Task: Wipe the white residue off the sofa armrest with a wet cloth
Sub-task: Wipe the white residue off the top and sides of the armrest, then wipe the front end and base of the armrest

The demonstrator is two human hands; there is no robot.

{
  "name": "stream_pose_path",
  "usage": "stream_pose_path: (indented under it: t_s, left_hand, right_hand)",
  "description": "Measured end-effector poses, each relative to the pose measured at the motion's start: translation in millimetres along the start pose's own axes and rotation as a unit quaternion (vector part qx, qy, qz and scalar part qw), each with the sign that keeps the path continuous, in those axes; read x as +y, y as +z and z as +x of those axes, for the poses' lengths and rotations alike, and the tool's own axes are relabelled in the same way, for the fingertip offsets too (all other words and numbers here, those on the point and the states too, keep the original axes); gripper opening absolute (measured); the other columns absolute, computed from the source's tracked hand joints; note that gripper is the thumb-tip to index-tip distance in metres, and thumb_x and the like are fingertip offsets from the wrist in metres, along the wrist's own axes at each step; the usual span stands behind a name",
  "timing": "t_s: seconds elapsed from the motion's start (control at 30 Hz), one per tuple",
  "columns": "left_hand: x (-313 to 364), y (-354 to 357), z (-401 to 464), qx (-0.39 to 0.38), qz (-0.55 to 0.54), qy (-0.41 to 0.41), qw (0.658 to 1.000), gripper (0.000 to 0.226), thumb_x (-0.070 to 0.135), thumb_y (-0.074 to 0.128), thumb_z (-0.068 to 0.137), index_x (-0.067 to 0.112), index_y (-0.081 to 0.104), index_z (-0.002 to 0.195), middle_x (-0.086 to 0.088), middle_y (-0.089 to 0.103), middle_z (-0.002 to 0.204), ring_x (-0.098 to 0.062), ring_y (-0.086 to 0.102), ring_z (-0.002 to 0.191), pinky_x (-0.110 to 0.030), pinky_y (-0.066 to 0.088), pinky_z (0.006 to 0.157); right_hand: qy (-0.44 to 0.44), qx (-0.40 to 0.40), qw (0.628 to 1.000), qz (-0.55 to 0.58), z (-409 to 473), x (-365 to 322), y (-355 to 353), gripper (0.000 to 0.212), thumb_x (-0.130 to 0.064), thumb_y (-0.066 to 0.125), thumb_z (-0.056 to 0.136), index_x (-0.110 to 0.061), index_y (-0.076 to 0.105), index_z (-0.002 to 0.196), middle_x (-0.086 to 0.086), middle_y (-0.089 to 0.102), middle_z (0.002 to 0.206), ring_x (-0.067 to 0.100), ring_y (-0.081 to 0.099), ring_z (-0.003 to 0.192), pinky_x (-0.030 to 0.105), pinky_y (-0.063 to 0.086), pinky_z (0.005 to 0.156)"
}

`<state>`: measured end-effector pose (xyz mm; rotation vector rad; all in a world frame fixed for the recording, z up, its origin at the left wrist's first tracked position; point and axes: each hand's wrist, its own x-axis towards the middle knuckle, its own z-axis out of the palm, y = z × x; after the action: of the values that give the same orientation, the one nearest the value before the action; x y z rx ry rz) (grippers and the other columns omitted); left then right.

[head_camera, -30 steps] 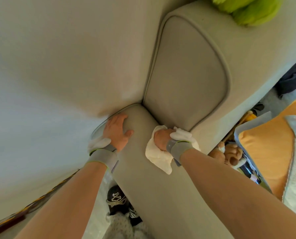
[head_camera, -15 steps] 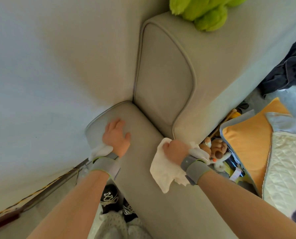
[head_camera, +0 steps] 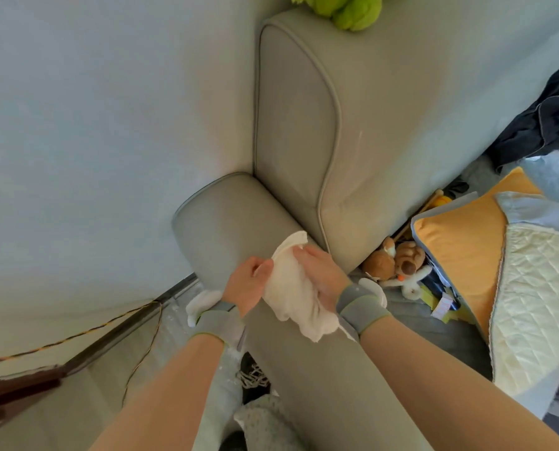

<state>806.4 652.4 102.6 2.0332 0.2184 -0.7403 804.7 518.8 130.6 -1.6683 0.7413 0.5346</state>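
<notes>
The grey sofa armrest runs from the wall toward me through the middle of the view. A white cloth is bunched just above it, held between both hands. My left hand pinches the cloth's left edge with thumb and fingers. My right hand grips its right side, fingers curled over the top. Both wrists wear grey bands. I can make out no white residue on the bare armrest.
The sofa back cushion rises behind the armrest, with a green plush on top. A white wall is at left, a thin cable along its base. Stuffed toys and an orange pillow lie at right. Shoes sit below.
My left hand left the armrest's end and came over to the cloth. My right hand lifted the cloth off the armrest, and both hands now hold it together.
</notes>
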Motion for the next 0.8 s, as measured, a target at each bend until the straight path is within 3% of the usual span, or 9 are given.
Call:
stream_pose_path:
  t_s: [0.1, 0.2, 0.27, 0.37, 0.47, 0.57, 0.63, 0.7, 0.8]
  left_hand:
    - [4, 5, -16, 0.053, -0.013, 0.013, 0.998, 0.021, 0.024, 0.035, 0.100, 0.008, 0.049, 0.102, -0.006, 0.050, 0.095, -0.018, 0.044, 0.087, -0.027, 0.032, 0.076]
    - [1, 8, -36, 0.157, -0.076, 0.000, 0.985, 0.016, 0.019, 0.035, 0.099, 0.009, 0.045, 0.092, -0.006, 0.048, 0.090, -0.018, 0.042, 0.085, -0.029, 0.030, 0.066]
    - [-5, 5, -48, 0.198, -0.087, -0.021, 0.976, 0.023, 0.020, 0.035, 0.099, 0.007, 0.042, 0.081, -0.006, 0.044, 0.078, -0.019, 0.039, 0.082, -0.026, 0.027, 0.059]
    - [-22, 3, -75, 0.175, -0.046, -0.027, 0.983, 0.039, 0.026, 0.033, 0.100, 0.010, 0.035, 0.065, -0.011, 0.040, 0.075, -0.021, 0.037, 0.080, -0.029, 0.025, 0.057]
    - [-35, 12, -101, 0.159, -0.028, -0.062, 0.985, 0.043, 0.035, 0.033, 0.100, 0.002, 0.050, 0.077, -0.015, 0.046, 0.085, -0.022, 0.041, 0.083, -0.028, 0.028, 0.061]
    - [-49, 26, -125, 0.141, 0.017, -0.106, 0.984, 0.053, 0.043, 0.028, 0.099, 0.007, 0.052, 0.068, -0.015, 0.050, 0.082, -0.027, 0.048, 0.091, -0.029, 0.030, 0.072]
    - [-62, 34, -134, 0.110, 0.033, -0.104, 0.988, 0.061, 0.045, 0.024, 0.099, -0.002, 0.063, 0.091, -0.024, 0.059, 0.103, -0.037, 0.053, 0.108, -0.038, 0.038, 0.085]
    - [-70, 47, -145, 0.103, 0.022, -0.114, 0.988, 0.069, 0.047, 0.025, 0.099, -0.012, 0.056, 0.114, -0.030, 0.056, 0.121, -0.040, 0.052, 0.115, -0.040, 0.039, 0.095]
    - [-76, 69, -160, 0.070, 0.029, -0.157, 0.985, 0.072, 0.055, 0.021, 0.096, -0.003, 0.050, 0.128, -0.022, 0.048, 0.136, -0.034, 0.044, 0.126, -0.038, 0.030, 0.104]
  right_hand:
    - [-0.024, -0.030, 0.999, 0.029, -10, 0, 2, 0.014, -0.023, 0.054, 0.089, -0.016, 0.059, 0.099, 0.018, 0.061, 0.116, 0.037, 0.056, 0.111, 0.050, 0.045, 0.098]
    - [-0.061, -0.049, 0.995, -0.056, -24, 7, 4, 0.046, -0.026, 0.060, 0.084, -0.012, 0.051, 0.127, 0.013, 0.056, 0.127, 0.031, 0.054, 0.114, 0.047, 0.042, 0.102]
    - [-0.073, -0.054, 0.987, -0.131, -38, 14, 2, 0.049, -0.024, 0.058, 0.088, -0.012, 0.045, 0.134, 0.009, 0.052, 0.129, 0.028, 0.052, 0.116, 0.041, 0.040, 0.103]
    - [-0.061, -0.084, 0.980, -0.171, -69, 38, -1, 0.049, -0.028, 0.058, 0.090, -0.014, 0.044, 0.135, 0.008, 0.051, 0.129, 0.028, 0.053, 0.115, 0.040, 0.043, 0.100]
    - [-0.046, -0.114, 0.977, -0.176, -99, 65, 0, 0.040, -0.029, 0.055, 0.092, -0.013, 0.051, 0.128, 0.006, 0.057, 0.121, 0.028, 0.056, 0.113, 0.041, 0.044, 0.100]
    - [-0.045, -0.129, 0.960, -0.246, -122, 91, 3, 0.037, -0.033, 0.046, 0.096, -0.009, 0.056, 0.122, 0.009, 0.060, 0.121, 0.027, 0.057, 0.108, 0.033, 0.045, 0.094]
    - [-0.053, -0.130, 0.943, -0.301, -133, 106, 5, 0.040, -0.035, 0.037, 0.099, -0.004, 0.058, 0.114, 0.011, 0.061, 0.113, 0.022, 0.054, 0.093, 0.021, 0.043, 0.071]
    - [-0.043, -0.122, 0.934, -0.334, -142, 124, 3, 0.044, -0.035, 0.029, 0.101, -0.004, 0.059, 0.093, 0.011, 0.061, 0.096, 0.019, 0.046, 0.084, 0.019, 0.035, 0.056]
    - [-0.021, -0.112, 0.938, -0.328, -147, 154, -2, 0.043, -0.035, 0.023, 0.102, -0.008, 0.049, 0.082, 0.010, 0.052, 0.089, 0.021, 0.045, 0.084, 0.025, 0.033, 0.070]
